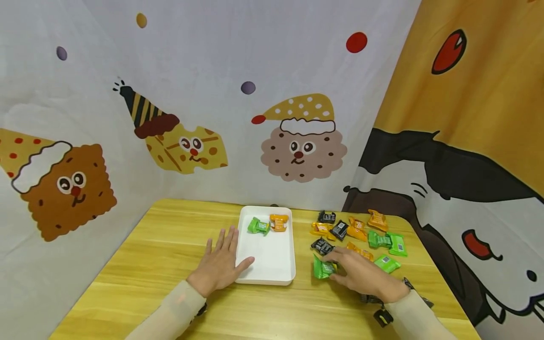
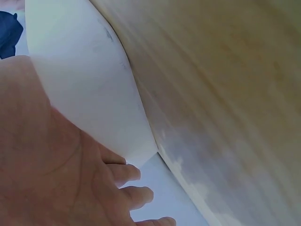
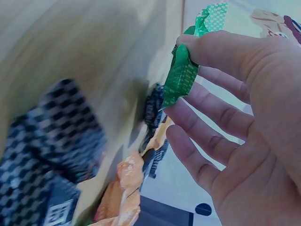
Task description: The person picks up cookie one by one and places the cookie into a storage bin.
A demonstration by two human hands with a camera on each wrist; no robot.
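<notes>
My right hand pinches a small green wrapped snack between thumb and fingertips. In the right wrist view the thumb lies across the crinkled green wrapper, which looks raised off the table. My left hand has its fingers straight and lies along the left side of a white tray, touching it. Toward the tray's far end lie one green wrapped snack and one orange wrapped snack. In the left wrist view the palm is beside the tray's outer wall.
Several black, orange and green wrapped snacks are scattered over the right of the wooden table, including a black one close to my right hand. Others lie partly hidden under the right wrist. A printed cloth hangs behind the table.
</notes>
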